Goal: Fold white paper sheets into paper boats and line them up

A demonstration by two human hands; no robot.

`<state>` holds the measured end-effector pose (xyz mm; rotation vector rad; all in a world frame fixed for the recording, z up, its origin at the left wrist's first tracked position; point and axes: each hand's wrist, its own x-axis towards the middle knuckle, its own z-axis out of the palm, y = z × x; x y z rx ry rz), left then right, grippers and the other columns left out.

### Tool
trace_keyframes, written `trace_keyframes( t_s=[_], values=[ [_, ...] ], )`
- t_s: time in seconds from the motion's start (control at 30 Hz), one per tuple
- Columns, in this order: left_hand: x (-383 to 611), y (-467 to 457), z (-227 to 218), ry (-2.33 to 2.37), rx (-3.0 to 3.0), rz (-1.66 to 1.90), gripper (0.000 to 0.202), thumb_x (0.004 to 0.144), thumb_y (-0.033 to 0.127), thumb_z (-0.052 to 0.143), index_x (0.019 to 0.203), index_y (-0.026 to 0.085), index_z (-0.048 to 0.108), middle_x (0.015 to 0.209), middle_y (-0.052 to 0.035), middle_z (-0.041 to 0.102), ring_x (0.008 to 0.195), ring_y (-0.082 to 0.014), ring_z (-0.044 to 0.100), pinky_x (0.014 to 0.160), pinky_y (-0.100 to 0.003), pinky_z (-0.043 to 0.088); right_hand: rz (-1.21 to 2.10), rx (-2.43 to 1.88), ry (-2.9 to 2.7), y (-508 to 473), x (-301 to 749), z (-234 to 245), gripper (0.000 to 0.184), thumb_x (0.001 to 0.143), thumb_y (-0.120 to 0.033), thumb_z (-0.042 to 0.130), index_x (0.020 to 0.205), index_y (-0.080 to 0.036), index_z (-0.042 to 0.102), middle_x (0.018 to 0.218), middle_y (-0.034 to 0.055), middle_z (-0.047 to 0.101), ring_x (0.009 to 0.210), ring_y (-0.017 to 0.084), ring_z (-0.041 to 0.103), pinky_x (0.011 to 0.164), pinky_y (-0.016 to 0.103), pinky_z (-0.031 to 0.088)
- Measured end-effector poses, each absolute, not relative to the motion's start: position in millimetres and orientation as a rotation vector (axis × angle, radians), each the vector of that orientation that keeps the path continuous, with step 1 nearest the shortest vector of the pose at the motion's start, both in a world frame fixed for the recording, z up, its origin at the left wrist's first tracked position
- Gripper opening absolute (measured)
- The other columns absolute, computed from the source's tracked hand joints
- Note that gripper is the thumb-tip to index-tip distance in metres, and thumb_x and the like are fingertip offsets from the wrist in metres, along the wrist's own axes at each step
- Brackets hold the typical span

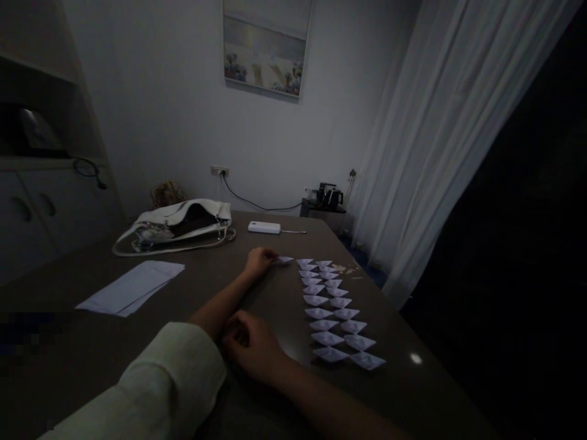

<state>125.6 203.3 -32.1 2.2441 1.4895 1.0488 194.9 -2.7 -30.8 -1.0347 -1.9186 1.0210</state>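
Stretched out across the table, my left hand [260,261] pinches the near end of a white folded paper boat [285,260], just left of the far end of the rows. My right hand [253,346] lies closer to me beside my left forearm, its fingers loosely curled in; I see nothing in them. To its right, several white paper boats [324,338] stand in two long columns running away from me. Dim light hides the finer folds of the boats.
White paper sheets [132,287] lie stacked on the left of the brown table [215,272]. Behind them is a white bag [183,220] with a strap. A white power bank [265,228] with a short cable sits at the back. Small scraps [342,269] lie near the right edge.
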Motion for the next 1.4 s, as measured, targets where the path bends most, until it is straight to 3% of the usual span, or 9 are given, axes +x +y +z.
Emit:
trace_keyframes(
  t_s=[0.37,0.67,0.97,1.2,1.4],
  values=[
    [127,211,-35,1.5,2.27,0.941,0.02,0.075,0.022,0.061,0.092,0.022,0.072,0.095,-0.0033,0.072,0.094,-0.0204,0.064,0.086,-0.029,0.046,1.028,-1.096,-1.903,-6,191,-27,0.02,0.072,-0.011,0.056,0.091,-0.017,0.059,0.073,-0.0001,0.061,0.061,0.011,0.053,0.054,0.019,0.039],
    [129,206,-32,1.54,2.279,0.895,0.022,0.076,0.028,0.061,0.094,0.021,0.071,0.096,-0.0036,0.072,0.093,-0.02,0.064,0.083,-0.028,0.047,1.016,-1.094,-1.904,-6,192,-26,0.02,0.071,-0.011,0.056,0.089,-0.016,0.06,0.073,0.0001,0.062,0.061,0.011,0.053,0.053,0.019,0.039],
    [119,194,-24,1.676,2.352,0.805,0.029,0.083,0.031,0.052,0.108,0.023,0.063,0.105,-0.0044,0.068,0.098,-0.0195,0.061,0.083,-0.03,0.044,1.014,-1.042,-1.94,-6,194,-27,0.023,0.072,-0.012,0.056,0.093,-0.017,0.062,0.075,0.0008,0.063,0.064,0.012,0.056,0.055,0.02,0.04],
    [24,141,12,2.03,2.43,0.636,0.024,0.078,0.025,0.054,0.099,0.024,0.065,0.119,-0.008,0.06,0.118,-0.0287,0.045,0.1,-0.045,0.028,1.099,-0.977,-1.944,-6,196,-30,0.016,0.077,-0.015,0.054,0.091,-0.018,0.062,0.066,-0.0014,0.061,0.059,0.011,0.055,0.055,0.02,0.04],
    [-87,81,24,2.561,2.045,0.424,0.036,0.08,0.031,0.05,0.11,0.014,0.06,0.115,-0.0204,0.059,0.11,-0.0355,0.051,0.085,-0.046,0.042,1.178,-0.918,-1.934,-4,197,-38,0.009,0.079,-0.02,0.052,0.086,-0.018,0.059,0.066,-0.0005,0.06,0.061,0.012,0.055,0.057,0.022,0.04]
  ],
)
